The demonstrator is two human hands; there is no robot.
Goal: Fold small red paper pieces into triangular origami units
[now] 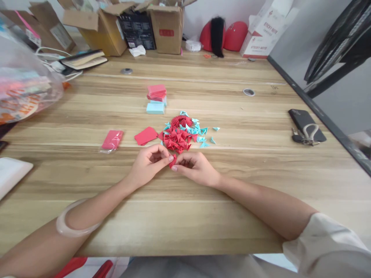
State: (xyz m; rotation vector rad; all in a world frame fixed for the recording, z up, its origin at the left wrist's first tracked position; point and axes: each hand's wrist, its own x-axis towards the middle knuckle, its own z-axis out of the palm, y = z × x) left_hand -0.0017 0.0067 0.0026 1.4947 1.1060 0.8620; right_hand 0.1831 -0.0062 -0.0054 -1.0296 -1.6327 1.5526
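My left hand and my right hand meet over the wooden table, fingertips pinching one small folded red paper piece between them. Just beyond lies a pile of folded red triangles with a round red assembled ring and scattered light-blue triangles around it. A flat red paper sheet lies left of the pile. A translucent bangle sits on my left forearm.
A wrapped red paper pack lies further left. Stacked red and blue note pads stand behind the pile. A dark phone with keys rests at right. Cardboard boxes line the back; a plastic bag bulges at left.
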